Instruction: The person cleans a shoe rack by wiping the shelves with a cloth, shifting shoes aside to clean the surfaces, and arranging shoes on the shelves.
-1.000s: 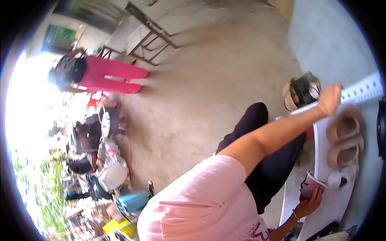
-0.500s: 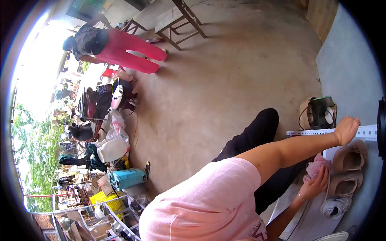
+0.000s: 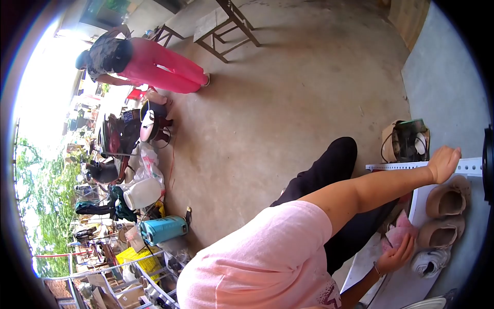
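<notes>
My left hand (image 3: 444, 166) reaches out on a straight arm, its fingers closed over the white perforated shelf rail (image 3: 393, 166). Lower down, my right hand (image 3: 396, 256), with a bracelet at the wrist, has its fingers wrapped round a pink shoe (image 3: 403, 233). Part of that shoe is hidden by the fingers. A pair of beige shoes stands just beyond it: an upper beige shoe (image 3: 445, 200) and a lower beige shoe (image 3: 437, 234). A white shoe (image 3: 429, 262) sits below them, close to my right hand.
A carton with dark items (image 3: 406, 141) stands beyond the rail by the wall. Wooden chair (image 3: 226, 28) and a person in pink trousers (image 3: 159, 64) are at upper left. A blue-green container (image 3: 163, 228), white jug (image 3: 143, 193) and wire rack (image 3: 110, 280) line the left.
My right hand and the pink shoe have moved slightly down and away from the beige shoes, and the shoe has turned. My left hand stays on the rail. The other person's legs have come together.
</notes>
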